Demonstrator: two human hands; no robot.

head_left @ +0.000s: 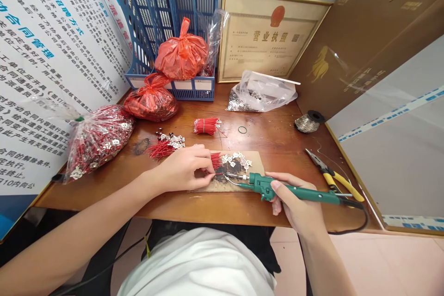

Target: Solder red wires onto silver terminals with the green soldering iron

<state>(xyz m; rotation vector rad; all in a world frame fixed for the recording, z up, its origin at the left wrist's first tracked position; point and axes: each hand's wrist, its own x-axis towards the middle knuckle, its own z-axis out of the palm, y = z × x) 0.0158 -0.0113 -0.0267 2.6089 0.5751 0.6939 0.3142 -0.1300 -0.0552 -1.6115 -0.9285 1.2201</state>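
My right hand (294, 203) is closed round a green soldering iron (294, 190), its tip pointing left over a scorched cardboard piece (256, 166). My left hand (190, 169) pinches a thin red wire (218, 174) by its end, close to the iron's tip. Whether the tip touches the wire is too small to tell. Just beyond the fingers lie a bunch of red wires (215, 161) and several small white metal tabs (237, 160) on the cardboard. Left of them is a pile of red wires with tabs attached (166, 146).
A banded wire bundle (207, 126), a green rubber band (242, 130) and a solder spool (309, 121) lie farther back. Yellow-handled pliers (333, 175) rest at right. Filled bags (100, 136), a clear bag of metal parts (260, 95) and a blue file rack (194, 90) line the back and left.
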